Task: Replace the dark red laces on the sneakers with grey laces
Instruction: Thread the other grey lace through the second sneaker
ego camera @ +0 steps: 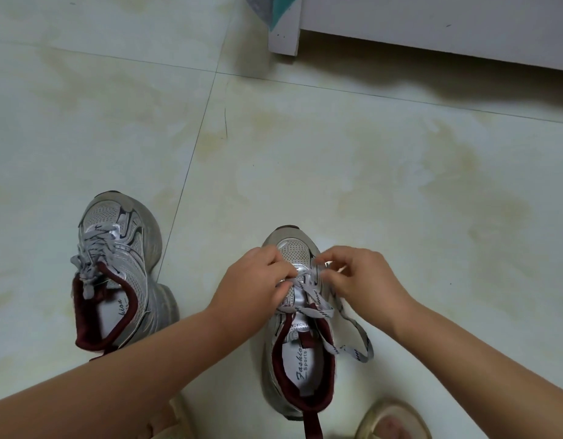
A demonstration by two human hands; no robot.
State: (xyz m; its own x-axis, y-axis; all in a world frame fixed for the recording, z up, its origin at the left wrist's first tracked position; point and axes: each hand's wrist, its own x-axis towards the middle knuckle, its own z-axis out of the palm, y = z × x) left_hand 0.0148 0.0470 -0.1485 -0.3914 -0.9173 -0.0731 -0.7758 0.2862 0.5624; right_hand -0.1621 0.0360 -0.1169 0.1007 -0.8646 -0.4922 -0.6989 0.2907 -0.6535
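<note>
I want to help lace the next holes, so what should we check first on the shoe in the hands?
1. Grey lace in the lowest eyelets of the right sneaker: ok, it crosses near the toe.
2. Left hand holds the lace: ok, fingers pinch it.
3. Right hand holds the lace: ok, fingers pinch it.
4. Both loose ends equal: cannot tell; one end loops onto the floor.
5. Upper eyelets laced: not ok, they are open.
6. Left sneaker has grey laces: ok.

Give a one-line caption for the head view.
Both hands, left and right, thread a grey lace through the near sneaker; the other sneaker is laced.
</note>
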